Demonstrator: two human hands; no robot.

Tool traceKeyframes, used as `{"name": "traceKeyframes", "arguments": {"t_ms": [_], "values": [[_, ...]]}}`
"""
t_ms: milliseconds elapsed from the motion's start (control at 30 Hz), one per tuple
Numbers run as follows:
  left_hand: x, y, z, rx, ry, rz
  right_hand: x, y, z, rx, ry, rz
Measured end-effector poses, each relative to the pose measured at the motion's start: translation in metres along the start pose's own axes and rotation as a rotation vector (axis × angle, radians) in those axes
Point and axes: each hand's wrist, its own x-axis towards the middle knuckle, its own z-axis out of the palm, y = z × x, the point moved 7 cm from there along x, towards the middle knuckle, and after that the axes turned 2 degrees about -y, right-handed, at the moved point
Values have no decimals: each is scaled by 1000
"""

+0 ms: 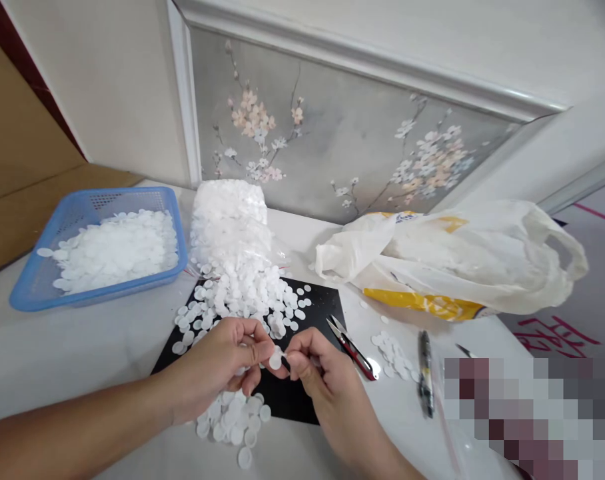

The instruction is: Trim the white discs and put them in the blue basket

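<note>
Between thumb and fingers my left hand (232, 357) pinches a small white round disc (276, 361). The fingertips of my right hand (315, 373) are closed at the disc's right edge, on a tiny whitish bit too small to make out. Both hands are over a black mat (295, 393). A heap of similar discs (252, 291) spills from a clear plastic bag (230, 220) onto the mat's back part. Nearer me, below my left hand, lies another pile of discs (235, 420). Red-handled snips (353, 350) rest at the mat's right edge, blades partly apart.
A blue basket (97, 288) of discs stands at the left. At the right are a white and yellow plastic bag (452, 260), a small group of discs (395, 357) and a dark pen (425, 373). A framed floral panel (332, 133) rises behind.
</note>
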Motion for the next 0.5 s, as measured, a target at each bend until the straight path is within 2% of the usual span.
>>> {"name": "traceKeyframes", "arguments": {"t_ms": [133, 267, 367, 500], "values": [[0, 2, 0, 14, 2, 14, 2, 6, 1, 402, -23, 157], [0, 6, 0, 22, 17, 7, 3, 5, -3, 578, -39, 229], [1, 9, -3, 0, 22, 25, 1, 6, -4, 465, -110, 224], [4, 12, -8, -21, 4, 57, -3, 10, 5, -13, -228, 159]]}}
